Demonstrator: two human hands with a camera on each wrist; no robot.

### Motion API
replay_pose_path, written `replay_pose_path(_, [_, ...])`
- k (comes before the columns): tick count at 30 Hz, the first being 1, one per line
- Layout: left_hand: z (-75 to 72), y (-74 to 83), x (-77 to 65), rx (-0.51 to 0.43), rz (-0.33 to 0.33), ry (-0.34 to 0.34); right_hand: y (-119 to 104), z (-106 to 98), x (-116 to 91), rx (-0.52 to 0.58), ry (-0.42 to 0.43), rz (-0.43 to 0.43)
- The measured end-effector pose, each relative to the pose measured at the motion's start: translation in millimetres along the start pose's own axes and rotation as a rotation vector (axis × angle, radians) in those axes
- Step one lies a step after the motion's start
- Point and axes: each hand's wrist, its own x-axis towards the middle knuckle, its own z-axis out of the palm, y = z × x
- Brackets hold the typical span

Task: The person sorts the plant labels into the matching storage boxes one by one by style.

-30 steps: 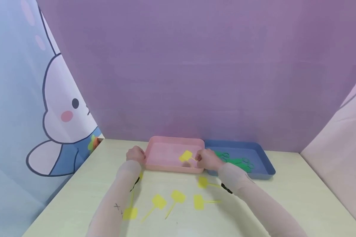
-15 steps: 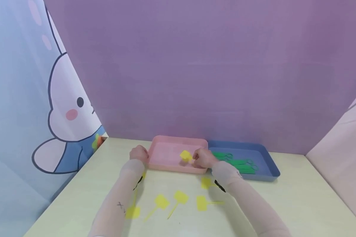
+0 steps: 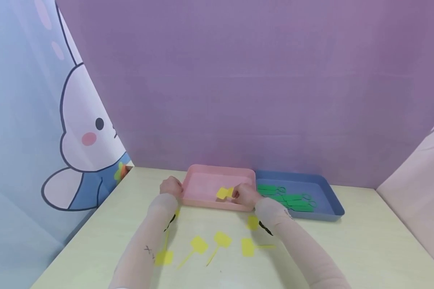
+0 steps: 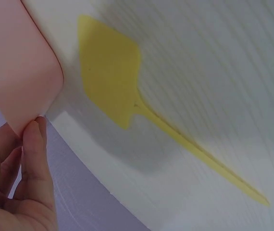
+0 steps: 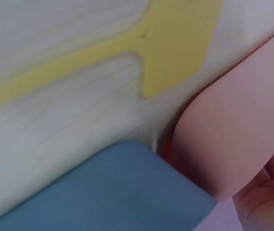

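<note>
My left hand (image 3: 171, 186) pinches the left rim of the pink tray (image 3: 209, 203) between thumb and fingers, as the left wrist view shows. Over the right part of that tray, my right hand (image 3: 246, 195) holds a yellow plant label (image 3: 222, 193), its flat head pointing left and its stem hidden by the fingers. The right wrist view shows only part of this hand (image 5: 267, 204), behind the pink tray wall. A loose yellow plant label (image 4: 110, 72) lies beside the left hand, below the tray.
Several more yellow plant labels (image 3: 199, 245) lie spread on the pale table (image 3: 376, 241). A blue tray (image 3: 325, 194) adjoins the pink one on the right and holds several green tags (image 3: 300, 208) with looped ends. A purple backdrop (image 3: 253, 88) stands behind.
My right hand has moved slightly left and lower over the pink tray, the yellow plant label going with it. The left hand keeps its hold on the rim. The head view has shifted a little.
</note>
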Motion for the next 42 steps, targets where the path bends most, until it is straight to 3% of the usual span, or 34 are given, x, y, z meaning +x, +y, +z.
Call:
replay_pose_path(23, [1.3,0.4,-4.6,0.009,0.004,0.024,0.5,5.8,-3.1,-0.035,-0.021,0.025])
replay_pose_path(32, [0.6,0.3,-3.7,0.02,0.01,0.037,-0.6,5.4,-4.3,-0.033,-0.041,-0.007])
replay_pose_path(42, [-2.2,-0.5,-3.7,0.003,-0.011,-0.005,-0.2,7.2,-2.7,0.014,-0.053,0.062])
